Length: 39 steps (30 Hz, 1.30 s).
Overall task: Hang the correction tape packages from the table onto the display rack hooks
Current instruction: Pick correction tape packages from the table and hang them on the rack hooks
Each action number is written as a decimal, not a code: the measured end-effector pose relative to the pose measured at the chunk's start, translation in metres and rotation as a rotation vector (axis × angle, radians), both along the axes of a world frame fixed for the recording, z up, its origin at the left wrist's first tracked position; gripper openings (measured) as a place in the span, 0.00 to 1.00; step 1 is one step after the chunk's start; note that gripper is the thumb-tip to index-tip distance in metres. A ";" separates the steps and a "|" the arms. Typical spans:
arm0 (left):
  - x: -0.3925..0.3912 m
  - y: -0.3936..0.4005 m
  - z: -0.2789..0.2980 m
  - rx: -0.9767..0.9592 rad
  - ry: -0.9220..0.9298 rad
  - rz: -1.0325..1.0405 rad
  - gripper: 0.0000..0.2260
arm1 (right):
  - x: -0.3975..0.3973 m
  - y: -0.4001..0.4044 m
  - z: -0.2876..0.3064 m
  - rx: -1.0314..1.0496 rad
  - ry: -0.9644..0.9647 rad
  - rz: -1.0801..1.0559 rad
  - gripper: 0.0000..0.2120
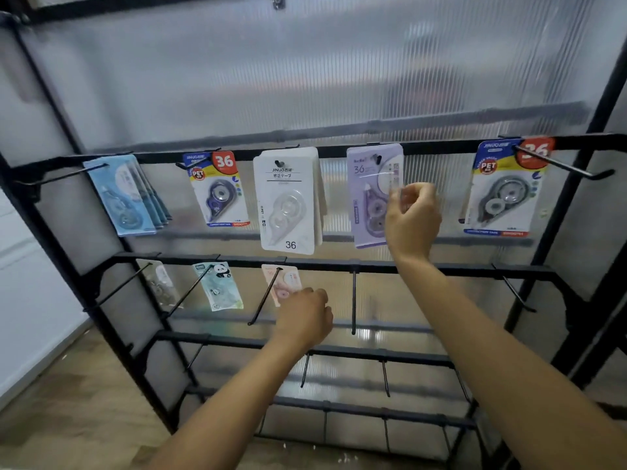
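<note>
**At the display rack, right hand on the purple package**

On the top rail of the black display rack point(441, 149), five hooks carry correction tape packages: a light blue stack point(127, 195), a blue-and-red "36" package point(219, 189), a white stack point(288, 201), a purple package point(371, 195) and another blue-and-red package point(505, 188) at the far right. The right hand point(412, 218) is raised in front of the purple package, its fingers curled and pinching the package's clear right edge. On the second rail hang a clear package point(159, 283), a panda-printed package point(219, 286) and a pink package point(280, 283). The left hand point(303, 317) hovers just right of the pink package with fingers loosely curled; whether it touches the package cannot be told.
</note>
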<state>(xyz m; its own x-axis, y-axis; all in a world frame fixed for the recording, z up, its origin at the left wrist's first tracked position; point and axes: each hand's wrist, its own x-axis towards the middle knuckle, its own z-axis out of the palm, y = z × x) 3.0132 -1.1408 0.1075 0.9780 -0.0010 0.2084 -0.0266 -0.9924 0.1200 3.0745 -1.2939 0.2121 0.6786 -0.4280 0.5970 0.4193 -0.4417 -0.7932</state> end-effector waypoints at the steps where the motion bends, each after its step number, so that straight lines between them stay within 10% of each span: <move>1: -0.003 0.002 -0.001 0.004 0.003 0.009 0.14 | -0.008 0.005 -0.008 -0.006 -0.026 0.049 0.07; 15: -0.121 0.129 0.012 -0.180 -0.244 0.252 0.09 | -0.131 0.169 -0.090 -0.333 0.047 0.599 0.02; 39: -0.552 0.502 -0.066 -0.294 -0.120 1.121 0.20 | -0.503 0.613 -0.183 -0.810 0.174 1.511 0.09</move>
